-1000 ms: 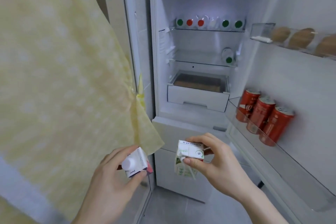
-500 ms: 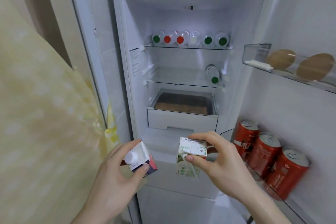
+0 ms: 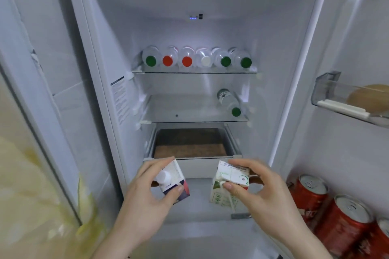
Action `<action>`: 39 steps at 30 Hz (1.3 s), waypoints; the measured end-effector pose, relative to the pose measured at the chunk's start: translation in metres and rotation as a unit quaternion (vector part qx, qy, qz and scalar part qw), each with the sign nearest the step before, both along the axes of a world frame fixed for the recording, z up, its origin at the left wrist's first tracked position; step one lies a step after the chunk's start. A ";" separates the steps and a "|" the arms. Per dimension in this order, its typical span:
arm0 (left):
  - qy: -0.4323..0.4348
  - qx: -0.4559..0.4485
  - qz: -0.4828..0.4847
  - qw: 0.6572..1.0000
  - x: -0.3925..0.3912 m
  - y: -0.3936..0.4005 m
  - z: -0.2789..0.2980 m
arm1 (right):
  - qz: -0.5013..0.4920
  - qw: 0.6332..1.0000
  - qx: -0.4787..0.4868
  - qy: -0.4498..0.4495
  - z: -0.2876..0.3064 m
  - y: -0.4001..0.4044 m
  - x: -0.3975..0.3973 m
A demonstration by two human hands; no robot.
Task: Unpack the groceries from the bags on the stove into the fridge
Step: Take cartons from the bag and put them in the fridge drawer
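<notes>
Directly ahead in the head view stands an open white fridge (image 3: 210,2), its interior lit, with a small blue light on the back wall. On the upper glass shelf (image 3: 193,72) six clear bottles (image 3: 197,59) lie in a row, caps toward the camera: green, red, red, white, green, green. On the middle glass shelf (image 3: 189,121) one more bottle with a green cap (image 3: 229,101) lies on its side at the right. Below it sits a drawer (image 3: 189,143) with a dark, brownish inside. A printed sticker (image 3: 120,99) on the left inner wall carries text too small to read. The open door at the right holds red cans (image 3: 328,212) in its lower bin and a clear door bin (image 3: 345,101) higher up with a round brown item in it. Pale yellow fabric (image 3: 31,195) fills the lower left edge.

The left hand (image 3: 145,206) grips a small carton with a white screw cap (image 3: 172,181), fingers and thumb curled round it. The right hand (image 3: 261,193) pinches a green-and-white carton (image 3: 229,183) by its top between thumb and fingers. Both cartons are held in front of the fridge's lower part, just below the drawer, apart from each other. Their print is blurred and cannot be read.
</notes>
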State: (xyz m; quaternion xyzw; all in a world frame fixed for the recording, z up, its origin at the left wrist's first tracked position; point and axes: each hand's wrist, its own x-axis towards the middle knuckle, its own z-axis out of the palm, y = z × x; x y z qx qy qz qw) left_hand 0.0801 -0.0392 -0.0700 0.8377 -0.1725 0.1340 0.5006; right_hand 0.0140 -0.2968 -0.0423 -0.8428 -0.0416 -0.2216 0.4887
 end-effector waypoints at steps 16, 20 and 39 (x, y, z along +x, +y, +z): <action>0.030 0.038 -0.015 0.999 0.133 -0.051 -0.040 | -0.090 0.995 0.017 0.023 -0.024 -0.020 0.048; 0.003 0.103 -0.001 0.995 0.173 -0.063 -0.055 | -0.103 0.993 0.052 0.029 -0.039 -0.019 0.067; -0.017 0.031 0.005 0.999 0.277 -0.092 -0.083 | -0.215 0.961 0.172 -0.027 -0.098 0.007 0.202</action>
